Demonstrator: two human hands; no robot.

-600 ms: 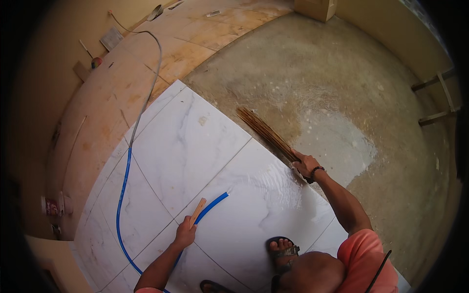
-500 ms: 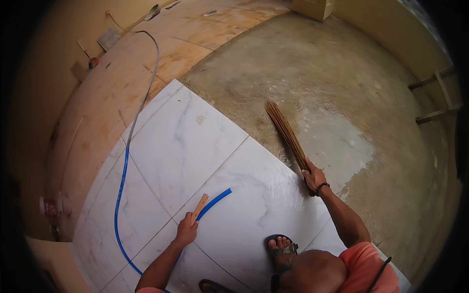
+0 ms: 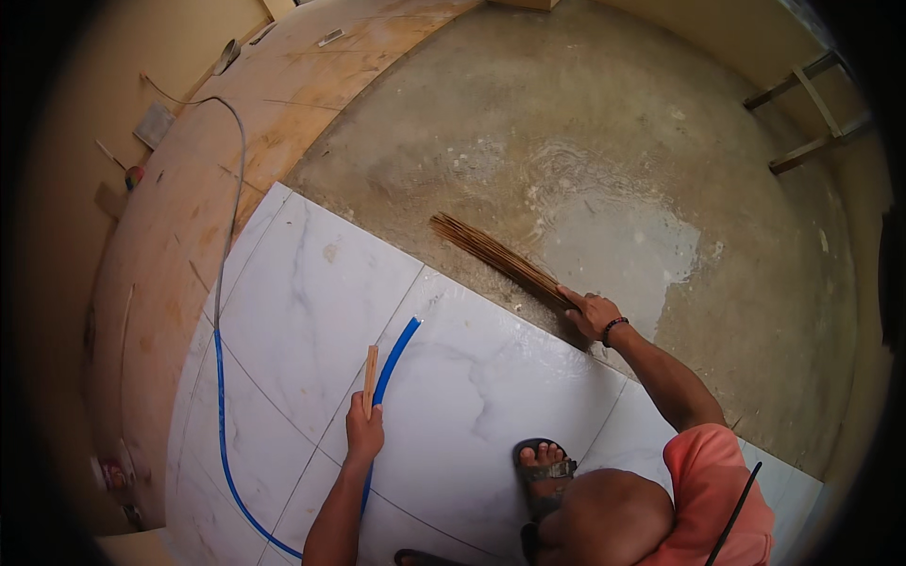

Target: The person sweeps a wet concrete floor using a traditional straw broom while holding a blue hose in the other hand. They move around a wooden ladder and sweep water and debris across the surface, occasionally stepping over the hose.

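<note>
Nearby, blue hose (image 3: 223,424) across white tiles (image 3: 311,283), sandalled foot (image 3: 545,474), puddle (image 3: 618,245) beside broom (image 3: 500,258)

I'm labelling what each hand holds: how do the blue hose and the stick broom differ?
Colour and build: the blue hose is one smooth tube; the stick broom is a brown bundle of thin sticks.
Pose: the hose curves, while the broom lies fairly straight.
Place: the hose's end is over the white tiles, the broom's tips over the concrete.
Both are handheld.
</note>
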